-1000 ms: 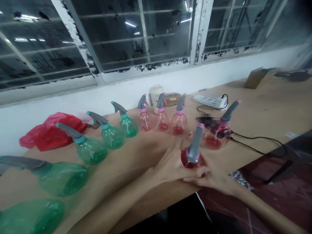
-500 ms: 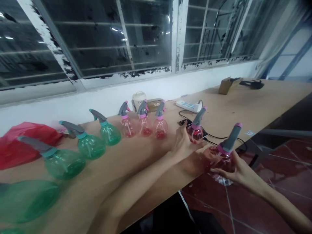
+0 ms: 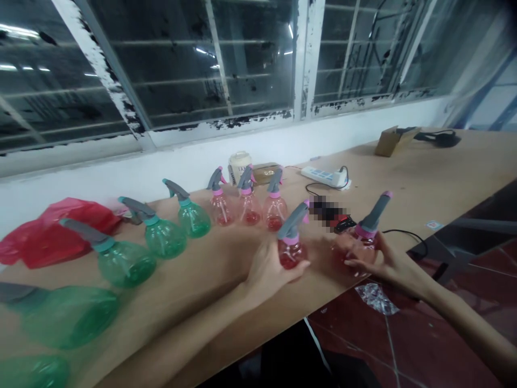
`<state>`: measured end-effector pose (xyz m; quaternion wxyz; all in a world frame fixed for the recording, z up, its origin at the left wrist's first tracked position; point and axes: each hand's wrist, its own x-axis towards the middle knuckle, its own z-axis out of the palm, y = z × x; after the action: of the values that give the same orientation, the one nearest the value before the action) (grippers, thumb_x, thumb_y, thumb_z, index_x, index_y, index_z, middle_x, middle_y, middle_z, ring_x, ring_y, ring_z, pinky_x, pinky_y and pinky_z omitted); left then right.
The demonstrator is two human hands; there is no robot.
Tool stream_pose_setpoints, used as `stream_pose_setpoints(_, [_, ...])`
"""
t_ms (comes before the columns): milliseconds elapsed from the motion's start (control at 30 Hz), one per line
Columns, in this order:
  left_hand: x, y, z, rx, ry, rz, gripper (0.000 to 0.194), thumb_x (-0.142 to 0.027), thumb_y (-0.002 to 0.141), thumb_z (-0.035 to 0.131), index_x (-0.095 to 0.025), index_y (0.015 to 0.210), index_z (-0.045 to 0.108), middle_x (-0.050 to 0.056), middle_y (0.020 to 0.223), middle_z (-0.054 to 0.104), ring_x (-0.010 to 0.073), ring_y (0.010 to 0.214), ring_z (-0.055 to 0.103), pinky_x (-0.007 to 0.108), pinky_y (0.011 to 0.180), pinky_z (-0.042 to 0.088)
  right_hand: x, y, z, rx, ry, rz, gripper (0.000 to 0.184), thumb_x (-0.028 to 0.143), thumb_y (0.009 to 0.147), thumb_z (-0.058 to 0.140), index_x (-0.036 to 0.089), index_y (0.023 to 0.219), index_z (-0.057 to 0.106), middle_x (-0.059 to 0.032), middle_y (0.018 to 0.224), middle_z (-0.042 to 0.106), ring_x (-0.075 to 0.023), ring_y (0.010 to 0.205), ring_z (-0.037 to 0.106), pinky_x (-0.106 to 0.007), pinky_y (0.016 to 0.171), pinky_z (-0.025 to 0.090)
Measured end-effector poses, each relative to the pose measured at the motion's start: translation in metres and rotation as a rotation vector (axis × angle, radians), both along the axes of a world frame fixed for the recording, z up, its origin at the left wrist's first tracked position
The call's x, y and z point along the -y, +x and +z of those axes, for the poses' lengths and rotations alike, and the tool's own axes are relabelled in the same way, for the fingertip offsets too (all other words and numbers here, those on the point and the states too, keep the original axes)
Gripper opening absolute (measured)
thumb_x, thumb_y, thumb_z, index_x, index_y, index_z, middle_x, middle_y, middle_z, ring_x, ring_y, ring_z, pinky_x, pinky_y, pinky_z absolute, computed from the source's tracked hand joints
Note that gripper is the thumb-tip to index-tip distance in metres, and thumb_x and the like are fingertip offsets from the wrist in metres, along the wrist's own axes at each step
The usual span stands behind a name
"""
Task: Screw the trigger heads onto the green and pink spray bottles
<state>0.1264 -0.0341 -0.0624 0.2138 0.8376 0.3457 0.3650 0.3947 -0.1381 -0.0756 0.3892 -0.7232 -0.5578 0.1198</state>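
My left hand is closed round the body of a pink spray bottle with a grey trigger head, held upright over the table. Further right, my right hand grips a second pink spray bottle near the table's front edge, its head tilted to the right. Behind my left hand stand three more pink bottles in a row, the closest being a pink spray bottle. To their left, several green spray bottles, among them a green spray bottle, run along the table toward me.
A red plastic bag lies at the left by the wall. Along the back are a white cup, a power strip with a cable, and a cardboard box. Clear plastic wrapping lies on the tiled floor.
My left hand has moved left and nearer with its pink bottle, toward the standing row. My right hand has brought its bottle slightly up and left. The view has shifted a little.
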Motion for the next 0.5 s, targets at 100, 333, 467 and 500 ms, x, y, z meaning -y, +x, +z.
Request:
stream_pose_setpoints(100, [0.011,-0.054,0.005,-0.020,0.004,0.043,0.054,-0.050,0.067,0.079,-0.026,0.108,0.053,0.009,0.105,0.067,0.0367,0.099,0.067,0.055,0.084,0.056,-0.027,-0.013,-0.001,-0.049,-0.002,0.136,0.074,0.069,0.068,0.069,0.019,0.120,0.051,-0.0124,0.108,0.067,-0.0327,0.098,0.065,-0.046,0.087,0.052])
stream_pose_setpoints(333, [0.031,-0.127,0.008,-0.138,-0.138,0.307,0.054,-0.049,0.074,0.072,-0.021,0.116,0.053,0.013,0.114,0.067,0.0368,0.109,0.064,0.061,0.093,0.049,-0.088,-0.027,-0.003,-0.011,0.047,0.163,0.079,0.073,0.062,0.071,0.015,0.113,0.053,-0.0142,0.101,0.065,-0.0328,0.091,0.064,-0.046,0.079,0.051])
stream_pose_setpoints(467, [0.036,-0.140,0.009,-0.139,-0.158,0.336,0.059,-0.051,0.075,0.070,-0.020,0.121,0.050,0.013,0.119,0.064,0.0367,0.114,0.061,0.062,0.098,0.045,-0.102,-0.033,-0.002,-0.018,0.086,0.162,0.079,0.076,0.059,0.070,0.015,0.107,0.056,-0.0143,0.099,0.066,-0.0324,0.088,0.064,-0.047,0.080,0.051])
stream_pose_setpoints(500, [0.037,-0.141,0.009,-0.142,-0.172,0.341,0.061,-0.052,0.074,0.070,-0.020,0.122,0.050,0.014,0.121,0.063,0.0368,0.116,0.059,0.062,0.099,0.044,-0.103,-0.034,-0.002,-0.015,0.104,0.160,0.079,0.077,0.059,0.070,0.015,0.106,0.056,-0.0144,0.098,0.066,-0.0323,0.087,0.064,-0.048,0.079,0.051])
